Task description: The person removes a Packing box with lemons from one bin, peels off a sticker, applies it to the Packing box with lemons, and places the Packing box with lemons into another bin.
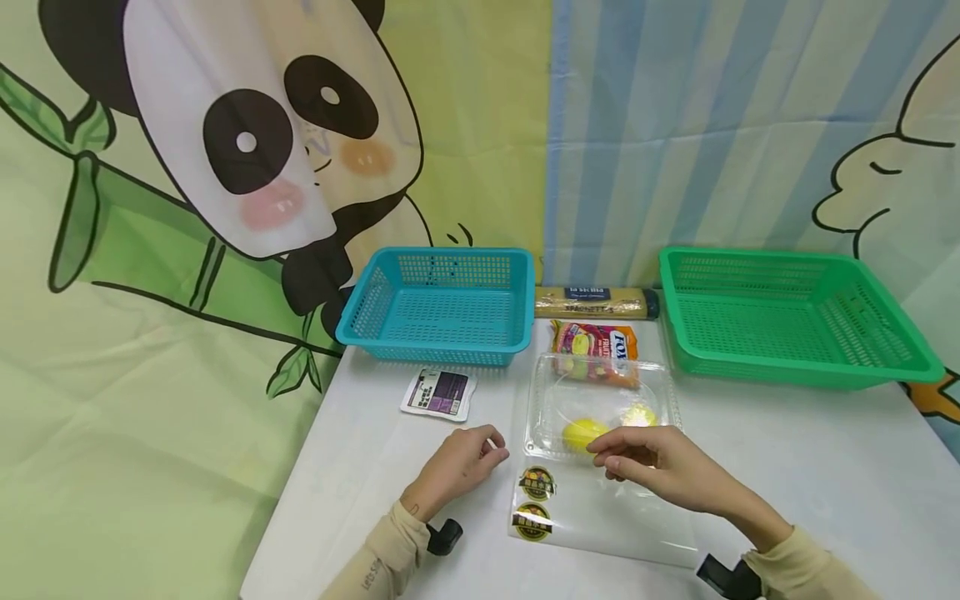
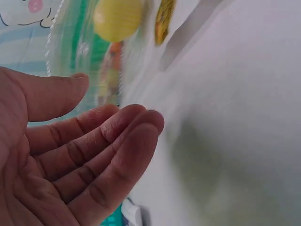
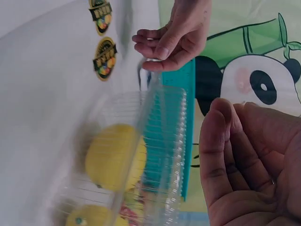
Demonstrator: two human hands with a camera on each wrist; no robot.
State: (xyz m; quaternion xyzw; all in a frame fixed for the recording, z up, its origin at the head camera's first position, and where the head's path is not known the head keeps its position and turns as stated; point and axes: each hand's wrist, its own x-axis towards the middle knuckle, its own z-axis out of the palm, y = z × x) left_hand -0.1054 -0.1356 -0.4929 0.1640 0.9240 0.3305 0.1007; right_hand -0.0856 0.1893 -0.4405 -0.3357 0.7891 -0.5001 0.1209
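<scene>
Two yellow lemons [image 1: 584, 434] [image 3: 116, 156] sit in a clear plastic box [image 1: 542, 404] in the middle of the table. My right hand [image 1: 663, 463] hovers at the near side of the box, its fingertips overlapping a lemon in the head view. In the right wrist view its fingers bend loosely toward the thumb, with nothing between them. My left hand [image 1: 459, 463] is left of the box, fingers relaxed and empty. In front of the box lies a clear-white sheet [image 1: 615, 517] with two round black-and-gold stickers [image 1: 532, 522].
A blue basket [image 1: 442, 346] stands at the back left, a green basket [image 1: 795, 367] at the back right. Between them lie a spaghetti pack [image 1: 600, 304] and a red Fox's sweets bag [image 1: 600, 342], partly behind the box. A white-and-purple pouch [image 1: 438, 394] lies before the blue basket.
</scene>
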